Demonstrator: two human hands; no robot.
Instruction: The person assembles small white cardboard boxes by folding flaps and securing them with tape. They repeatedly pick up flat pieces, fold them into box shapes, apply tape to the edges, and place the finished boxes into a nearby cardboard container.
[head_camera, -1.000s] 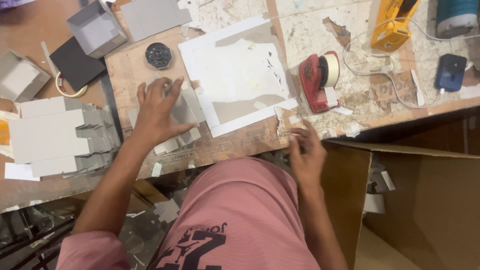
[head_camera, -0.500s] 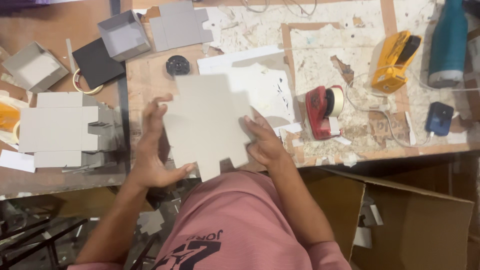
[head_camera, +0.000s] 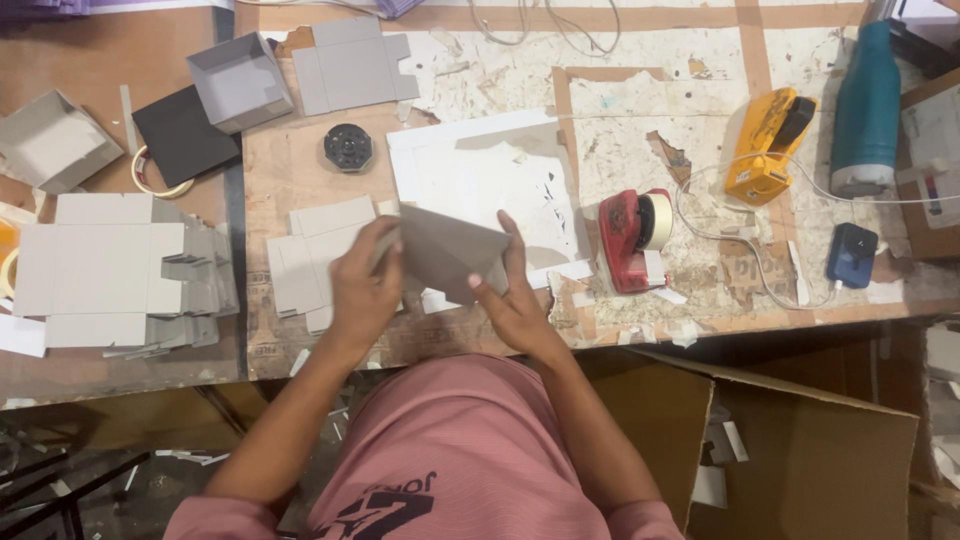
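Observation:
I hold a grey die-cut cardboard sheet (head_camera: 445, 250) above the table's near edge, bent into a fold between both hands. My left hand (head_camera: 362, 290) grips its left side. My right hand (head_camera: 512, 290) pinches its right side, fingers spread over the panel. Under my left hand lies another flat grey cut-out (head_camera: 310, 262). A white backing sheet (head_camera: 480, 180) lies just beyond the held piece.
A stack of flat grey box blanks (head_camera: 110, 270) sits left. Folded grey boxes (head_camera: 238, 80) and a black square stand at the back left. A red tape dispenser (head_camera: 632, 238), yellow tool (head_camera: 768, 145), teal bottle (head_camera: 866, 110) stand right. An open carton (head_camera: 800, 440) lies below the table.
The grey sheet, flat and held up half a second ago, is now folded over between my hands. A second earlier my left hand was pressed on the table and my right at the edge.

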